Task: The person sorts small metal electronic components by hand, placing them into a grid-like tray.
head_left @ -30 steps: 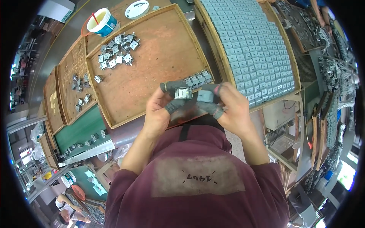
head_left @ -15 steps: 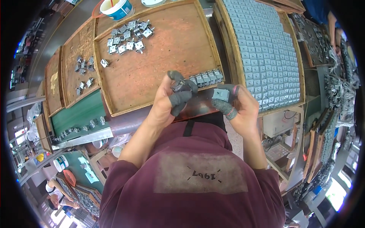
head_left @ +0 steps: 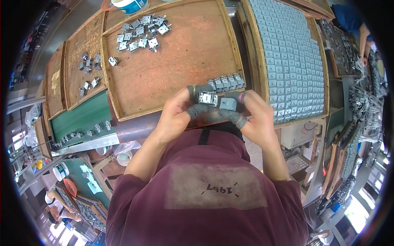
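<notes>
My left hand (head_left: 180, 110), in dark grey finger covers, pinches a small silvery metal mechanism (head_left: 207, 98) between thumb and fingers. Facing it, my right hand (head_left: 257, 115) grips a small blue-grey plastic housing (head_left: 228, 104), also with covered fingertips. The two parts are held close together, end to end; whether they touch I cannot tell. Just beyond my hands, a row of grey housed units (head_left: 225, 83) stands in the near right corner of a wooden tray (head_left: 180, 65). A pile of loose metal mechanisms (head_left: 141, 33) lies at that tray's far left.
On the right, a wooden-framed tray (head_left: 264, 69) holds tight rows of blue-grey housings (head_left: 293, 61). A green conveyor belt (head_left: 82, 119) carries several metal pieces at left. A white-blue bucket (head_left: 130, 5) stands at the back. Other people work at far right and lower left.
My hands have come closer together. The metal mechanism in my left hand has turned into plain view, and the housing in my right hand has moved left toward it.
</notes>
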Demonstrator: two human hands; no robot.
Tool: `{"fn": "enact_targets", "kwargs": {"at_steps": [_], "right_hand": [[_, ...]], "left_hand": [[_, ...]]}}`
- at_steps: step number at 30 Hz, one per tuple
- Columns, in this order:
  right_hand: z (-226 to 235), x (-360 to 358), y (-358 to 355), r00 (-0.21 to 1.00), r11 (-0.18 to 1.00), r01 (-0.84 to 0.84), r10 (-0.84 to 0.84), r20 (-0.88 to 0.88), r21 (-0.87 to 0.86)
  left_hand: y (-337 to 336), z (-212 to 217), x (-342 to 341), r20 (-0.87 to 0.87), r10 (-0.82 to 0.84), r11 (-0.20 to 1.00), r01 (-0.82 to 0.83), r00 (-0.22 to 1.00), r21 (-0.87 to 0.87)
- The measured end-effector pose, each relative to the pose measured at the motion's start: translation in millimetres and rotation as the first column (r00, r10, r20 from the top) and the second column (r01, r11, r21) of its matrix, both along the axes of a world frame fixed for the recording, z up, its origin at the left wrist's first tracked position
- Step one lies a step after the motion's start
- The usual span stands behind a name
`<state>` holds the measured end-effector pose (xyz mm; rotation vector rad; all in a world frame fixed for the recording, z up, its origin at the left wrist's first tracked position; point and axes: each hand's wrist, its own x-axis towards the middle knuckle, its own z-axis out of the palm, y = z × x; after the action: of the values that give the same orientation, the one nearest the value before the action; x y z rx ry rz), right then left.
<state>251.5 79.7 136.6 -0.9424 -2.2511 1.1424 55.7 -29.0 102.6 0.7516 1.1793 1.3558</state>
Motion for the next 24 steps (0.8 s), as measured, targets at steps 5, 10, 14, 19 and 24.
{"fn": "enact_targets", "kwargs": {"at_steps": [5, 10, 14, 19, 24], "right_hand": [[1.3, -5.0, 5.7, 0.990, 0.972, -0.142, 0.142, 0.013, 0.186], [-5.7, -12.4, 3.2, 0.992, 0.925, -0.120, 0.094, 0.089, 0.360], [-23.5, -16.1, 1.1, 0.992, 0.885, -0.092, 0.043, 0.115, 0.457], [-21.1, -14.2, -4.2, 0.994, 0.950, -0.060, 0.030, 0.103, 0.306], [-23.7, -7.5, 17.9, 0.975, 0.936, -0.207, 0.221, 0.018, -0.284]], "left_hand": [[2.8, 9.7, 3.9, -0.072, -0.039, 0.999, 0.041, 0.997, 0.026], [8.0, 8.6, 17.0, -0.211, -0.004, 0.998, 0.015, 0.978, 0.054], [11.6, 5.2, 29.9, -0.429, 0.068, 0.998, -0.057, 0.901, 0.038], [22.0, -6.8, 34.7, -0.728, 0.228, 0.966, -0.058, 0.646, 0.251], [23.0, -15.2, 28.0, -0.656, 0.208, 0.917, 0.089, 0.726, 0.389]]}}
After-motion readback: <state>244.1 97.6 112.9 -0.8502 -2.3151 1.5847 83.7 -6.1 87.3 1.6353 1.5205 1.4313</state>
